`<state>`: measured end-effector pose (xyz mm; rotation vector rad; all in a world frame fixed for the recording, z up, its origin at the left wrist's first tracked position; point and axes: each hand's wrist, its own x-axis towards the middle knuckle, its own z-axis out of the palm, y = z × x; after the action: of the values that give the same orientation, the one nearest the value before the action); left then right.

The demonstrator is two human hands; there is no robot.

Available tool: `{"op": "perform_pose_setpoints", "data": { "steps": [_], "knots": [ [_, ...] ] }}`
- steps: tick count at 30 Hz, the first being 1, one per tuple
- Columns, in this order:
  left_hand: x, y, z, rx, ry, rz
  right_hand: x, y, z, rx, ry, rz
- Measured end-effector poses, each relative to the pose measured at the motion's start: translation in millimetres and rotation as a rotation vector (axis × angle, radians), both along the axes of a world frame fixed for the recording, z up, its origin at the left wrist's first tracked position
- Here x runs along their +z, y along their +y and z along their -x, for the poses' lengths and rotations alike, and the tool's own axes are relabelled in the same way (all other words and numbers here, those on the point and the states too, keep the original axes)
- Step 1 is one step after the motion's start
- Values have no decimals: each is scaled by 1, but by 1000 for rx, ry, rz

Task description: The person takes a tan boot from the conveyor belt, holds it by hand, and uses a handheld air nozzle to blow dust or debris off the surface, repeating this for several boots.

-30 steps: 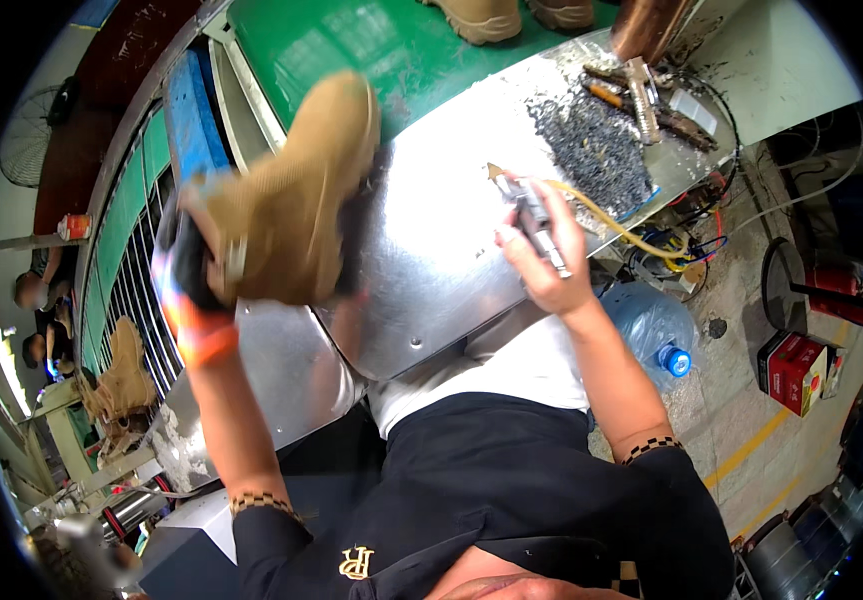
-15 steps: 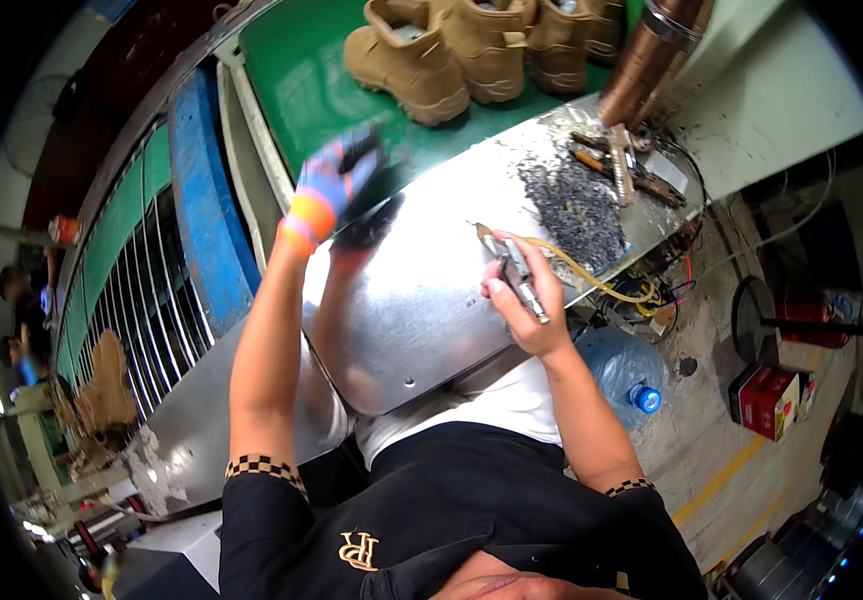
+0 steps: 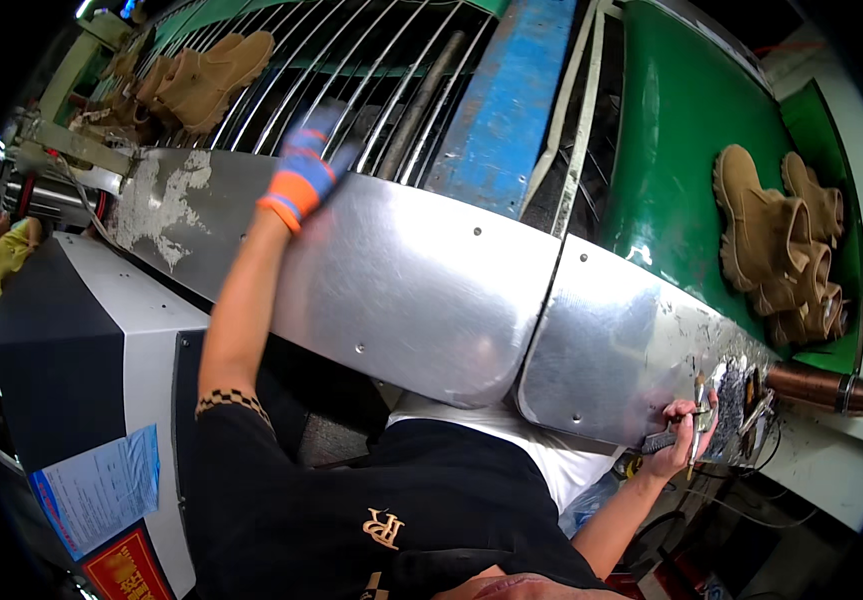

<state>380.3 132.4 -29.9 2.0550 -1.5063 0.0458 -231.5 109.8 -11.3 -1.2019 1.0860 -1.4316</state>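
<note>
My left hand (image 3: 303, 175), in a purple and orange glove, reaches over the near edge of a rack of metal bars (image 3: 376, 95). Motion smears its fingers, and I see nothing in it for certain. The closest footwear to it is a tan boot (image 3: 219, 82) lying on the bars, just to the left and apart from the hand. My bare right hand (image 3: 679, 450) is low at the right, closed around a slim metal hand tool (image 3: 699, 415) held upright over the bench's dirty end. The tool's exact kind is unclear.
Sheet-metal bench panels (image 3: 421, 285) run across in front of me. Several tan boots (image 3: 766, 235) stand on a green belt (image 3: 686, 130) at the right, near a copper-coloured cylinder (image 3: 816, 388). A blue beam (image 3: 511, 110) borders the bars. A grey cabinet (image 3: 156, 270) stands at the left.
My view has swung left, bringing the bars and the boots on them closer. My left hand has gone from beside the green belt to the bars. My right hand still grips the tool.
</note>
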Motion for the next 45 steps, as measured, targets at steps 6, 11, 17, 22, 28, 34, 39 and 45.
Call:
{"op": "perform_pose_setpoints", "data": {
  "steps": [6, 11, 17, 22, 28, 34, 39, 45],
  "knots": [
    [49, -16, -251, 760, -484, 53, 2, -7, -3, -29, 2, -28],
    [77, -34, -347, 934, -391, -518, 0, -11, 9, -17, 19, -39],
    [93, -26, -389, 721, -249, -671, -8, -13, 13, -49, 33, -40],
    [59, -8, -306, 779, -385, -434, 0, -8, 9, -60, 48, -32],
    [-19, 23, -203, 822, -419, -474, 1, -9, 2, -55, 50, 34],
    [26, 64, -83, 443, -496, -171, -8, -1, 20, 33, 47, 122],
    [71, 132, 114, -27, 68, 29, -9, 2, 22, 65, 17, 155],
    [105, 187, 193, -157, 138, -329, -7, 3, 29, 93, 49, 141]
  ]
}}
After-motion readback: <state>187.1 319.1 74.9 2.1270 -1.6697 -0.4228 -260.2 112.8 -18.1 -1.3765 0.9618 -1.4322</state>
